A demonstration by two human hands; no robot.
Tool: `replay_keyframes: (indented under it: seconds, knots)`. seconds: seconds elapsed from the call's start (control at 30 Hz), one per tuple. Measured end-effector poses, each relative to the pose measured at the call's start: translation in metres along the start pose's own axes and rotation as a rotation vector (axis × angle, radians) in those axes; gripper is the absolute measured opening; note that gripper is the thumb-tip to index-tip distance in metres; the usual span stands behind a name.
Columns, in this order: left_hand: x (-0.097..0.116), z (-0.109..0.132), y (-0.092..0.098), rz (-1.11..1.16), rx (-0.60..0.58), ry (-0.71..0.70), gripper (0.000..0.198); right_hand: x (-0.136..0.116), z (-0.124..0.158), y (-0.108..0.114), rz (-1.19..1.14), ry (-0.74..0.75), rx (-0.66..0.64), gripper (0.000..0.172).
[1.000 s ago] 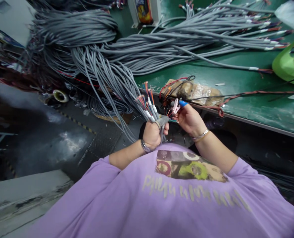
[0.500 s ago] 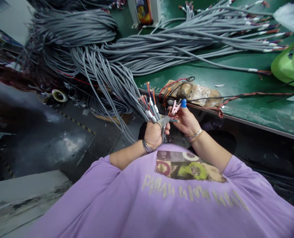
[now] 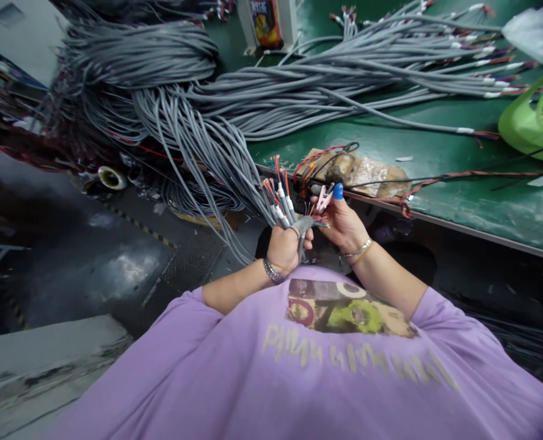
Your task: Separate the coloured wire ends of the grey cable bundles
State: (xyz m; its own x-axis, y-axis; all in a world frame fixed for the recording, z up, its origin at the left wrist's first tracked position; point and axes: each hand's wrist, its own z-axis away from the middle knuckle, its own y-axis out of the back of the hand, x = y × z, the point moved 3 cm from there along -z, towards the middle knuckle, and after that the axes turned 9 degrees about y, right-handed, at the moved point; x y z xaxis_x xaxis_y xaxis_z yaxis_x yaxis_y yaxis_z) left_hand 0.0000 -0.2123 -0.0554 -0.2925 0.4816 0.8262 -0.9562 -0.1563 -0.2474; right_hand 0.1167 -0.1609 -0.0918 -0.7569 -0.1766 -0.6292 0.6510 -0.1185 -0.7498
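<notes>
My left hand [image 3: 284, 249] is closed around a bunch of grey cables [image 3: 280, 214], whose white-banded ends fan out into thin coloured wires. A grey covering wraps its thumb. Close beside it, my right hand [image 3: 344, 223] pinches a small pink clip [image 3: 324, 198] between the fingers, with a blue cover on one fingertip. Coloured wire ends [image 3: 319, 223] from one cable reach to the right hand's palm side; whether its fingers touch them I cannot tell. Both hands are in front of the table edge, close to my body.
A thick pile of grey cables [image 3: 271, 91] lies across the green table [image 3: 459, 159]. At the table edge sits a taped brown bundle [image 3: 372, 173] with black and red wires. A green plastic basket [image 3: 528, 122] stands right. A coil of cable [image 3: 202, 198] lies below on the left.
Both hands stay in nearly the same place with the same hold. The coloured wire ends by the left hand have shifted very slightly.
</notes>
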Motion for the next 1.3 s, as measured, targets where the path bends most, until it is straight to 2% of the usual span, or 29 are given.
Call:
replay_keyframes:
  seconds: [0.33, 0.57, 0.73, 0.9, 1.07, 1.3]
  knots:
    - [0.003, -0.002, -0.009, 0.019, -0.02, 0.009, 0.035, 0.002, -0.001, 0.004, 0.09, -0.005, -0.042, 0.052]
    - [0.001, 0.0, -0.003, -0.029, -0.023, 0.024, 0.038, 0.0, 0.0, -0.001, 0.025, 0.024, 0.009, 0.047]
    - [0.004, 0.0, -0.007, -0.025, 0.0, 0.052, 0.04, 0.002, -0.001, 0.001, 0.04, 0.0, -0.025, 0.043]
    - [0.008, -0.002, -0.012, -0.013, -0.019, 0.05, 0.041, 0.003, -0.002, 0.003, 0.014, -0.008, -0.002, 0.041]
    - [0.007, 0.0, -0.009, -0.031, -0.031, 0.078, 0.04, 0.0, 0.001, -0.002, 0.0, -0.014, -0.012, 0.045]
    - [0.006, 0.005, -0.003, -0.014, -0.042, 0.042, 0.036, -0.001, 0.002, -0.004, 0.0, -0.004, 0.026, 0.046]
